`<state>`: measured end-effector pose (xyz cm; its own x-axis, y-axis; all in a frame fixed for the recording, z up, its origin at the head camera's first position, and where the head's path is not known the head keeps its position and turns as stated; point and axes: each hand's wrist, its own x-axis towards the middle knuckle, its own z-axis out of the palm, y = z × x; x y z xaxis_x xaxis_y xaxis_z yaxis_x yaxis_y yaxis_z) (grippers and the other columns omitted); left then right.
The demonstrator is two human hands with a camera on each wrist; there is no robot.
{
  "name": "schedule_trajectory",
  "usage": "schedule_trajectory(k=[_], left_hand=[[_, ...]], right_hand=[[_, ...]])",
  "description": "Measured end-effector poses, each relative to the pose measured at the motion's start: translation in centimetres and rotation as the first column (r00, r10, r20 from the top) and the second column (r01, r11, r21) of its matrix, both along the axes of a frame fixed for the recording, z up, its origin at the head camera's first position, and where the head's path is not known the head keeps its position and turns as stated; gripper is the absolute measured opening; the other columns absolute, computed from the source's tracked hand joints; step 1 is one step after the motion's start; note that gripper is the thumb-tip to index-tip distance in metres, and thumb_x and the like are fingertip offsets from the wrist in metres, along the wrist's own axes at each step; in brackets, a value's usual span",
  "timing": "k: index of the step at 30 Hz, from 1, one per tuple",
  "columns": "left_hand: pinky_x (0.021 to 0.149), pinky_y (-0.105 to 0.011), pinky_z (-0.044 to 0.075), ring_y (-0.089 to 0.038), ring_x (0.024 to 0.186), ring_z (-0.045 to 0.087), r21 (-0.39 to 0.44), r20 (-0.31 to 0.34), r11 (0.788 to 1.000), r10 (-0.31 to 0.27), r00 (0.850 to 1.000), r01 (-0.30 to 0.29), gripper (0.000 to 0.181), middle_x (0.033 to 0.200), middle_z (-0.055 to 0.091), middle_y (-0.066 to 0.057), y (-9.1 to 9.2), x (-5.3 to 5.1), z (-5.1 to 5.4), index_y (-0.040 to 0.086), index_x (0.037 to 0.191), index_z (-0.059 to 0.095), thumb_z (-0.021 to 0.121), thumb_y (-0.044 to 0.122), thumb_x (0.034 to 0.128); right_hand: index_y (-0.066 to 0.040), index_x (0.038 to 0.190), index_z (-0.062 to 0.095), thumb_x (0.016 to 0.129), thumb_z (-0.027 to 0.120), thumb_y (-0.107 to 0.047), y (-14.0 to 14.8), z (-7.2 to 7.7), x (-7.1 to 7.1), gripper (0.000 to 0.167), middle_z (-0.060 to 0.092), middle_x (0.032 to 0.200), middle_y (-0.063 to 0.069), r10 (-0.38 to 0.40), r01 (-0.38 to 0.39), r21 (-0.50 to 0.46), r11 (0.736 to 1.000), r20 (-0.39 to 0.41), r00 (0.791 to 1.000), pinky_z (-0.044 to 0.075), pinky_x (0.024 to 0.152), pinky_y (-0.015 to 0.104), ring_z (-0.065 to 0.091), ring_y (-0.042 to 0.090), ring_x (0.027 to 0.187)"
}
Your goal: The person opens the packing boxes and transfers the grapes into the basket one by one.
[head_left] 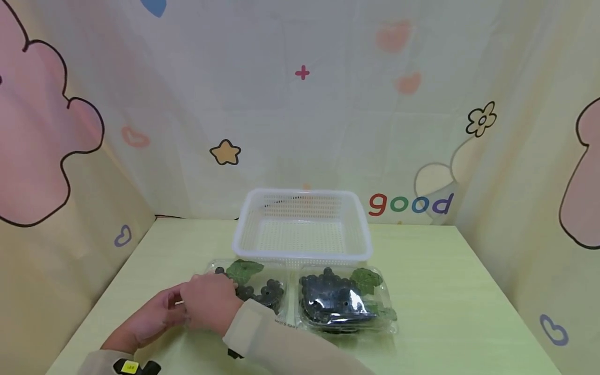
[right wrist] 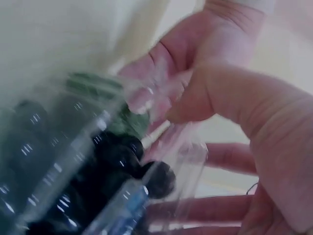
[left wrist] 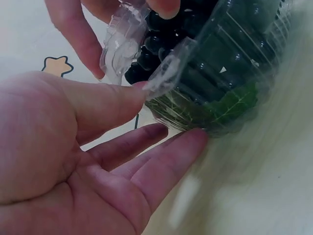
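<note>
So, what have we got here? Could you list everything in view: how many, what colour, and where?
Backdrop: panel count unclear, pale, behind and at both sides
Prints: many, mixed colours, on the backdrop
Table: one, pale yellow-green, before the backdrop
Basket: one, white, far side of the table
Left box: one, clear, in front of the basket
Right box: one, clear, beside the left box
Grape-like fruits: too many to count, blackish, in both boxes
Leaves: at least two, green, in both boxes
Sleeves: two, beige, lower edge of the head view
Left hand: one, at the left box
Right hand: one, at the left box
</note>
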<state>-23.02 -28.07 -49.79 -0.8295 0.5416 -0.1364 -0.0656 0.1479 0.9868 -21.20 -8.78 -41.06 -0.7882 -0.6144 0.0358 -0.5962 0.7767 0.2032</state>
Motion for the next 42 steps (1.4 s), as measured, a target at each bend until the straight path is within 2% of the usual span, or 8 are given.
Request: schedule_trajectory(k=[5,9,12,14,21,28,36,42], left_hand=[[0.093,-0.027,0.056,-0.003,0.113,0.060,-0.017,0.028,0.999,0.033,0.999,-0.032,0.080,0.136,0.056,0.017,0.1,0.2,0.2,-0.008,0.158,0.020,0.068,0.009,0.0956],[0.095,-0.030,0.057,-0.004,0.120,0.061,-0.025,0.038,0.999,0.037,0.999,-0.036,0.079,0.149,0.052,-0.005,0.3,0.0,0.4,-0.008,0.158,0.020,0.067,0.009,0.0970],[0.095,-0.032,0.058,-0.008,0.123,0.062,-0.049,0.046,0.998,0.050,0.998,-0.048,0.078,0.156,0.041,-0.024,0.6,-0.1,0.6,-0.007,0.159,0.021,0.067,0.012,0.0980],[0.094,-0.033,0.058,-0.011,0.124,0.062,-0.069,0.042,0.996,0.059,0.997,-0.056,0.079,0.158,0.035,-0.031,0.8,-0.2,0.9,-0.006,0.159,0.022,0.068,0.012,0.0975],[0.091,-0.035,0.060,-0.013,0.120,0.065,-0.084,0.015,0.995,0.058,0.998,-0.056,0.077,0.155,0.037,-0.036,1.2,0.0,1.2,-0.009,0.158,0.021,0.066,0.012,0.0985],[0.091,-0.036,0.060,-0.016,0.121,0.063,-0.099,0.018,0.994,0.053,0.998,-0.051,0.077,0.155,0.038,-0.036,1.2,0.0,1.2,-0.009,0.158,0.021,0.065,0.011,0.0984],[0.090,-0.037,0.060,-0.019,0.119,0.063,-0.125,0.017,0.991,0.057,0.998,-0.054,0.076,0.150,0.044,-0.036,1.0,0.1,1.5,-0.008,0.158,0.022,0.065,0.012,0.0993],[0.091,-0.038,0.059,-0.021,0.122,0.063,-0.128,0.022,0.990,0.057,0.998,-0.054,0.076,0.154,0.038,-0.037,1.0,0.1,1.4,-0.006,0.159,0.021,0.064,0.013,0.1001]], right_hand=[[-0.037,0.094,0.076,0.094,0.067,-0.053,0.5,-0.9,1.1,0.019,0.074,0.090,-0.016,0.017,-0.017,0.001,1.000,-0.109,0.994,0.060,0.061,0.032,0.071,0.007,0.077],[-0.036,0.112,0.073,0.090,0.071,-0.051,2.9,-1.6,1.8,0.027,0.073,0.095,-0.011,0.059,-0.067,-0.036,0.997,-0.186,0.981,0.056,0.061,0.027,0.067,0.008,0.079],[-0.035,0.132,0.063,0.085,0.075,-0.048,5.5,-2.1,1.9,0.050,0.069,0.106,-0.005,0.093,-0.108,-0.069,0.992,-0.198,0.976,0.055,0.069,0.027,0.064,0.014,0.088],[-0.035,0.137,0.059,0.084,0.076,-0.048,7.3,-2.4,1.8,0.057,0.068,0.113,-0.003,0.115,-0.138,-0.097,0.986,-0.208,0.971,0.056,0.078,0.030,0.064,0.017,0.096],[-0.032,0.132,0.061,0.082,0.076,-0.048,12.5,-3.0,2.2,0.055,0.064,0.120,-0.002,0.182,-0.219,-0.127,0.967,-0.253,0.950,0.052,0.098,0.035,0.061,0.021,0.108],[-0.033,0.133,0.063,0.082,0.076,-0.062,15.5,-3.1,1.9,0.060,0.062,0.137,0.001,0.140,-0.167,-0.138,0.976,-0.188,0.972,0.051,0.104,0.038,0.061,0.024,0.119],[-0.030,0.131,0.067,0.084,0.078,-0.057,17.3,-2.3,1.2,0.056,0.065,0.134,0.004,0.155,-0.167,-0.177,0.970,-0.082,0.985,0.059,0.082,0.031,0.064,0.022,0.117],[-0.026,0.135,0.063,0.087,0.075,-0.056,17.0,-1.7,1.3,0.057,0.067,0.120,0.001,0.207,-0.213,-0.041,0.976,-0.103,0.973,0.051,0.065,0.023,0.062,0.014,0.090]])
